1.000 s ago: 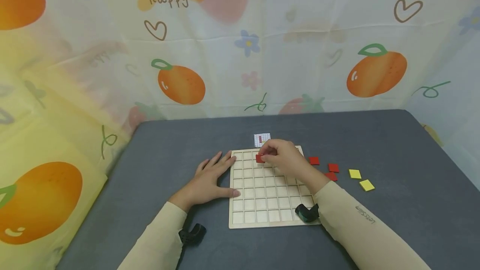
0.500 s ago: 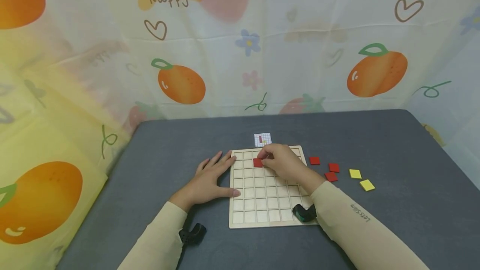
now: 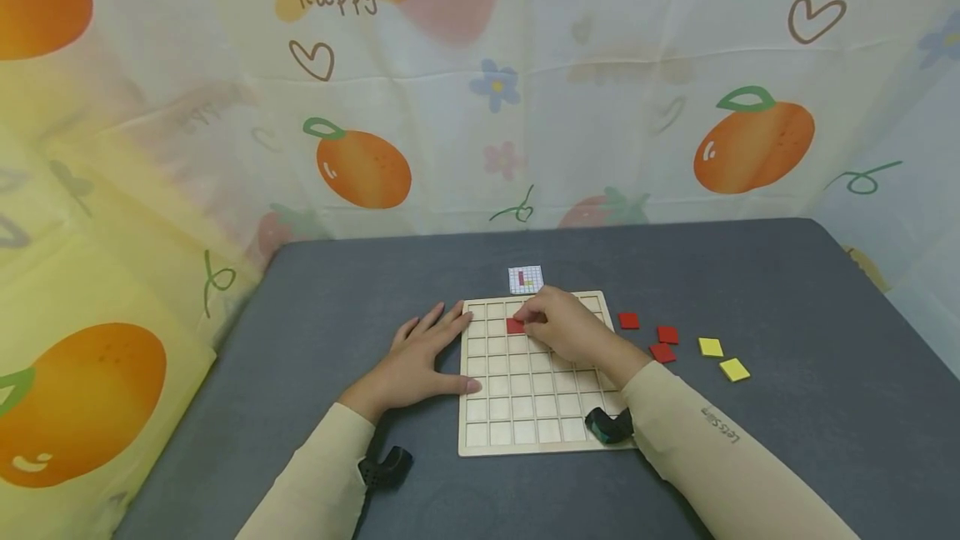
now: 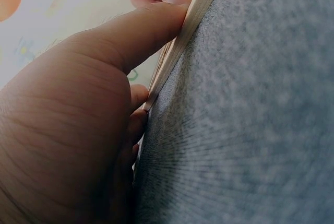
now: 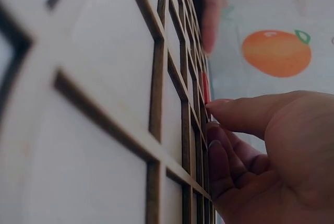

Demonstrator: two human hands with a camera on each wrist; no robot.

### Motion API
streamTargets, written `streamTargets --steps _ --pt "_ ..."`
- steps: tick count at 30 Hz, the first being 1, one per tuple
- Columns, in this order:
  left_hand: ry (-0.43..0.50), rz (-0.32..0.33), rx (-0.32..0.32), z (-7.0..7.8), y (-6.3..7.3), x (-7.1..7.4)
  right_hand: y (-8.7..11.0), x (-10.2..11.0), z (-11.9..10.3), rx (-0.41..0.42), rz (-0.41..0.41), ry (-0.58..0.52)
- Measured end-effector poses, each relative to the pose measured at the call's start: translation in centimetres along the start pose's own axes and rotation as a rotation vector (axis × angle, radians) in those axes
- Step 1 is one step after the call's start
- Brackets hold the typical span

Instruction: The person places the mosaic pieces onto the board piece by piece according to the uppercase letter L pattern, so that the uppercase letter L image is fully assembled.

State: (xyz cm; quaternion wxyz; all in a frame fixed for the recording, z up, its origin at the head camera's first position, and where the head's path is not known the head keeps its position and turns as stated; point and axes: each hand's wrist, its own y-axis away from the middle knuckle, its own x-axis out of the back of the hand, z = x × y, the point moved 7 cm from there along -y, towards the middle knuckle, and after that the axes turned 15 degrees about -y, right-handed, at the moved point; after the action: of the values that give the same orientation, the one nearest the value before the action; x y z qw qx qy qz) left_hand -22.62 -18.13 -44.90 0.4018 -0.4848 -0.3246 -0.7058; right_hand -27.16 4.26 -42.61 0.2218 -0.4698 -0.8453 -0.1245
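Note:
A pale wooden grid board (image 3: 498, 434) lies on the dark grey table. My left hand (image 3: 415, 363) is spread at its left side, with thumb and fingertips touching the edge; the left wrist view shows the thumb (image 4: 151, 31) against the wooden rim. My right hand (image 3: 566, 325) reaches over the board, holding a red square tile (image 3: 514, 326) at its right side between thumb and curled fingers. That tile lies at a cell in the second row from the far edge, third column. From the right wrist, the tile (image 5: 205, 85) appears as a thin red strip by the thumb tip.
Right of the board lie several loose red tiles (image 3: 628, 321) and two yellow tiles (image 3: 733, 370). A small printed grid card (image 3: 525, 279) sits just beyond the far edge. A patterned cloth (image 3: 435, 165) hangs behind the table (image 3: 360, 290).
The right hand has brought the red tile slightly toward the person and left, from the far row down to the second row. Over the last half second it barely moves. The left hand stays put.

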Motion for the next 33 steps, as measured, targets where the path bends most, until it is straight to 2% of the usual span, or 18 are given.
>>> streamTargets --steps 8,14,26,33 --pt "-0.001 -0.004 0.002 0.0 -0.1 0.0 -0.1 0.0 0.2 -0.014 -0.005 -0.019" --pt "-0.012 -0.005 0.003 0.1 -0.1 0.0 0.3 0.8 0.0 -0.018 0.021 -0.138" --pt "0.008 0.002 -0.009 0.1 0.0 0.1 2.7 4.2 -0.4 0.010 0.046 -0.401" --pt "0.009 0.008 -0.013 -0.1 0.0 0.0 4.2 6.2 -0.4 0.051 0.087 -0.381"
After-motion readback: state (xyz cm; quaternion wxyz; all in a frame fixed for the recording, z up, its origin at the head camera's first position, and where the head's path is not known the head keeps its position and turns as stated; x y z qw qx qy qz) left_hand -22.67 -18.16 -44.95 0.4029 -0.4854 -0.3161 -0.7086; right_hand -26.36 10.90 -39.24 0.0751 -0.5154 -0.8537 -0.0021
